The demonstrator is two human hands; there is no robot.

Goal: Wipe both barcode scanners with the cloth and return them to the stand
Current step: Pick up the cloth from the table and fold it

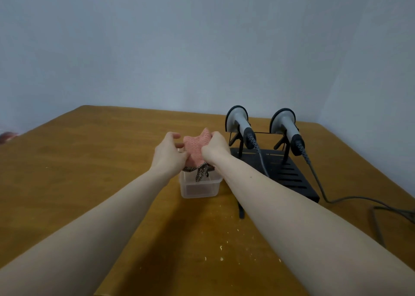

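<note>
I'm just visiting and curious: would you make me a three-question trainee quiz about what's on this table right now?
1. True or false: both barcode scanners sit in the black stand.
2. What colour is the cloth that the hands are holding?
3. The clear plastic box lies: A) left of the stand, B) right of the stand, C) on top of it.

Key: 1 true; 2 pink; 3 A. The left hand and right hand hold the cloth above the box.
</note>
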